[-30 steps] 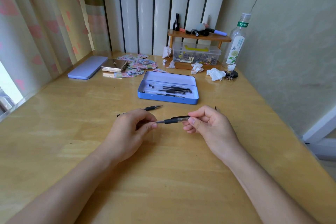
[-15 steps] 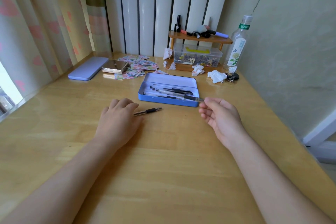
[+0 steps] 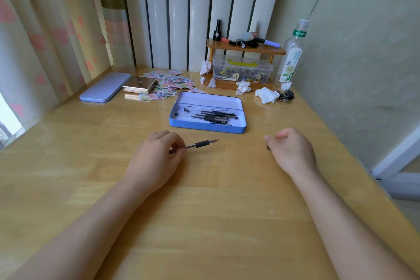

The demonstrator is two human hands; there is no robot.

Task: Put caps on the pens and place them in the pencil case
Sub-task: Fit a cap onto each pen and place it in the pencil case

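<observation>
An open blue pencil case [image 3: 208,126] lies at the middle of the wooden desk, with several capped black pens [image 3: 216,116] inside. In front of it, my left hand [image 3: 154,157] pinches the rear end of an uncapped pen [image 3: 201,144], whose tip points right and sits low over the desk. My right hand [image 3: 292,151] rests to the right with fingers curled down. A small black pen cap [image 3: 268,148] shows at its fingertips; most of the cap is hidden.
The lilac case lid [image 3: 103,90] lies far left beside a metal box [image 3: 139,85] and scattered stickers [image 3: 172,82]. At the back stand a small shelf over a clear box [image 3: 242,70], crumpled tissues [image 3: 266,95] and a bottle [image 3: 291,57]. A wall runs along the right.
My right hand put the capped pen into the case and drew back to the right onto the cap. My left hand took hold of the loose uncapped pen.
</observation>
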